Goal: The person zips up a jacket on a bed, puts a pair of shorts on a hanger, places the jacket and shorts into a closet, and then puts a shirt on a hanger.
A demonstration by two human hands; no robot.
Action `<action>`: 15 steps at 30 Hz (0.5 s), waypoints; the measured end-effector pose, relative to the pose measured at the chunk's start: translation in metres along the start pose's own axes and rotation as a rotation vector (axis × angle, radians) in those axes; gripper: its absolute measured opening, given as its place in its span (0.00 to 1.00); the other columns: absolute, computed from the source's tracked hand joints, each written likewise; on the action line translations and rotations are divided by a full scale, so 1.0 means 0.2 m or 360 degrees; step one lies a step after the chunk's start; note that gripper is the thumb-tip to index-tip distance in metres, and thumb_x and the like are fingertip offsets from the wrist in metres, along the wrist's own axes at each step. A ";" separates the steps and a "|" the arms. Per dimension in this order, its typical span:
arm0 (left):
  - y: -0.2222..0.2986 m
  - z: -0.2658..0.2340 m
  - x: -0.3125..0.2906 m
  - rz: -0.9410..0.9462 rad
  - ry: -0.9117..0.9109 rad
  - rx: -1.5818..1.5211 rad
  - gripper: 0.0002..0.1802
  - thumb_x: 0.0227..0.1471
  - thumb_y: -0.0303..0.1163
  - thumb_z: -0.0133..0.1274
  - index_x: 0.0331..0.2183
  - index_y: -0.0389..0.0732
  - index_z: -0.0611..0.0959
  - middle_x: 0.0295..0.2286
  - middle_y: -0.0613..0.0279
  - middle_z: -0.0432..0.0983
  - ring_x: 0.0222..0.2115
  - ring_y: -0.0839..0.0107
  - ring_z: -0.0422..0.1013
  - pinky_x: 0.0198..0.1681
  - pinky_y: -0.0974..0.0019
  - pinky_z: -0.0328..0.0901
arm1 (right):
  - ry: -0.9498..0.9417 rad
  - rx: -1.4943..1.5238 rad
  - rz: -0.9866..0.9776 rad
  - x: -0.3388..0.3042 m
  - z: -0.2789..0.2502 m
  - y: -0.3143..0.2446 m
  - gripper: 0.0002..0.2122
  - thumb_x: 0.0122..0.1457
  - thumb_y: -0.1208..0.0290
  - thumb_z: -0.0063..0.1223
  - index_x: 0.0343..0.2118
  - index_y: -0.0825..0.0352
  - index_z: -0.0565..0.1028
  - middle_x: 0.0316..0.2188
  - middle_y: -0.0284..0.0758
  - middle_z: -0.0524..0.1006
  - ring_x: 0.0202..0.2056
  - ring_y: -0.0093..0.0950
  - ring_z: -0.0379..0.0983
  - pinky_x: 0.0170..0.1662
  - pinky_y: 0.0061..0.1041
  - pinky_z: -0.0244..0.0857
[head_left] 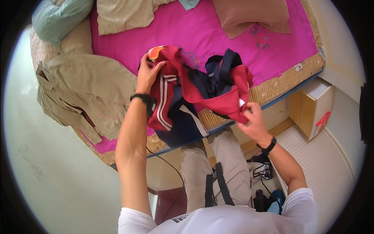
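Note:
A red and navy track jacket (pixel 208 95) with white stripes is stretched loosely between my hands over the near edge of a bed. My left hand (pixel 148 74) grips its upper left part, beside an orange and white patch. Lower down, my right hand (pixel 251 121) pinches a red edge near a small white tag. The jacket's middle is bunched and twisted, with the navy parts folded inward. A navy and white cloth part (pixel 185 126) hangs below it over the bed's edge; whether it belongs to the jacket I cannot tell.
A khaki shirt (pixel 93 89) lies on the bed at the left, on the magenta sheet (pixel 128 46). Pillows (pixel 253 13) and a pale blue-green cloth (pixel 60 21) sit farther back. An open wooden cabinet (pixel 315 105) stands right. A cable (pixel 165 160) hangs by my legs.

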State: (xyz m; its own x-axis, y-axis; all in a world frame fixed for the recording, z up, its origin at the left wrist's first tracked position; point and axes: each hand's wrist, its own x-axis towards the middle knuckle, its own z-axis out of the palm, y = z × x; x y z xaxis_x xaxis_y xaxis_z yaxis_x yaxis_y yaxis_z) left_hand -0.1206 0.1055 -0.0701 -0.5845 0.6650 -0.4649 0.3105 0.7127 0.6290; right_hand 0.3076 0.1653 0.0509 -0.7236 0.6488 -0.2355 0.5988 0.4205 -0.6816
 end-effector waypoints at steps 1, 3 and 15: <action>0.04 0.00 0.02 -0.0045 -0.0090 0.0144 0.35 0.49 0.46 0.67 0.54 0.37 0.75 0.31 0.55 0.80 0.33 0.62 0.77 0.36 0.60 0.69 | 0.0066 -0.0123 -0.0080 0.02 -0.08 -0.01 0.15 0.39 0.76 0.66 0.32 0.70 0.73 0.46 0.43 0.70 0.49 0.43 0.67 0.52 0.38 0.63; 0.11 -0.05 0.03 0.0259 -0.0347 0.0346 0.24 0.52 0.43 0.64 0.48 0.41 0.80 0.32 0.51 0.80 0.35 0.54 0.77 0.38 0.57 0.69 | 0.0175 -0.0114 -0.0145 0.08 -0.21 0.01 0.16 0.39 0.78 0.63 0.34 0.71 0.74 0.45 0.42 0.73 0.49 0.44 0.69 0.52 0.37 0.64; 0.86 -1.35 -0.32 0.0924 0.0539 -0.0339 0.10 0.64 0.30 0.52 0.45 0.37 0.81 0.34 0.67 0.74 0.34 0.75 0.70 0.41 0.73 0.65 | 0.1135 0.0248 -0.0340 0.96 -1.28 -0.34 0.12 0.60 0.72 0.62 0.46 0.69 0.78 0.37 0.32 0.82 0.40 0.21 0.76 0.43 0.24 0.70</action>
State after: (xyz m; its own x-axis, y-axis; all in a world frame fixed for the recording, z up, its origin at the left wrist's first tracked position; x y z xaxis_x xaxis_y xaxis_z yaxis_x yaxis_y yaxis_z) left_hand -0.2322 0.1265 0.2359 -0.5808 0.7939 0.1803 0.5094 0.1817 0.8411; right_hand 0.2148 0.4241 0.2299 -0.3897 0.8382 0.3815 0.3767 0.5231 -0.7645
